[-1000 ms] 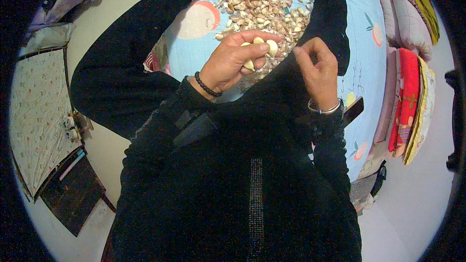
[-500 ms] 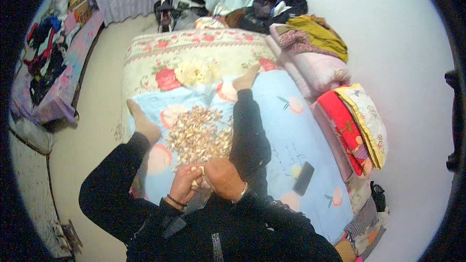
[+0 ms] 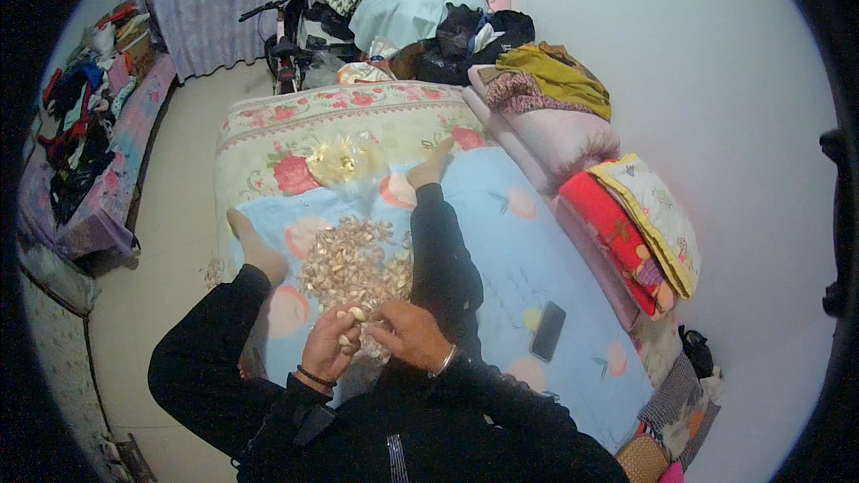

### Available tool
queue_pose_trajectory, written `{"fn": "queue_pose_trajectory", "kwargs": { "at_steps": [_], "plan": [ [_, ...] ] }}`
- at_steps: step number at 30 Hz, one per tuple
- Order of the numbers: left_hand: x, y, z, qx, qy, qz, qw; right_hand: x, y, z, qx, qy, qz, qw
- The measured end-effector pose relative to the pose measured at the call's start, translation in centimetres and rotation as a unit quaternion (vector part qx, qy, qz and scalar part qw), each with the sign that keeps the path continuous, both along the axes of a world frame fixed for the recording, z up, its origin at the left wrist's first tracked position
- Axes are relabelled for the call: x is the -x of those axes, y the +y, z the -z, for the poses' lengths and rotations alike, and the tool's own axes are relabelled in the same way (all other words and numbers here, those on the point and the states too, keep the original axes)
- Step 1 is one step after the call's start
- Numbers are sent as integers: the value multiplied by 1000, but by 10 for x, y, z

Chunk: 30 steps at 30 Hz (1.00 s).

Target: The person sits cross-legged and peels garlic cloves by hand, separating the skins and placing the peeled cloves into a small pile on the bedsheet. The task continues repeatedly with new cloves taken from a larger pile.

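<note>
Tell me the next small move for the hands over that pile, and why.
Probably pull the pale clove free and drop it aside: the left hand and right hand pinch it together just above the heap of tan garlic pieces on the blue sheet.

Free room: bare blue sheet [image 3: 501, 250] right of the right leg [image 3: 438, 241], broken only by a phone [image 3: 547, 331]. Obstacles: garlic pile [image 3: 353, 259] fills the gap between both legs just ahead of the hands [image 3: 376, 340]; folded blankets [image 3: 626, 224] wall the bed's right edge.
</note>
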<state>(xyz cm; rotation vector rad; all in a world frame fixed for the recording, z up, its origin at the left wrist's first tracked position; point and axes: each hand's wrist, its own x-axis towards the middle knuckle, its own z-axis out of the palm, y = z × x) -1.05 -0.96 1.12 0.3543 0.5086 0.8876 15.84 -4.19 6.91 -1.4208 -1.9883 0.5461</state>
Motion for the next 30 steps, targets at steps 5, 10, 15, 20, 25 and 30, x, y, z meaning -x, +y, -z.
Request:
{"fn": "queue_pose_trajectory", "kwargs": {
  "at_steps": [5, 10, 15, 20, 25, 30],
  "plan": [
    [0, 0, -1, 11, 8, 36, 999, 11, 10, 8, -80, -17, -41, 996],
    [-3, 0, -1, -6, 19, 29, 999, 12, 10, 9, -68, -22, -36, 997],
    [-2, -1, 8, -96, 33, 28, 994, 1, 14, 15, 4, 63, 29, 998],
    [7, 6, 10, -35, -34, 45, 998, -8, 22, 25, 100, 95, 101, 985],
    [7, 8, 9, -32, -1, 24, 999, 2, 21, 28, 94, 160, 48, 981],
    [3, 7, 10, -39, 19, 22, 999, 7, 22, 25, 54, 102, 13, 993]
  ]
}}
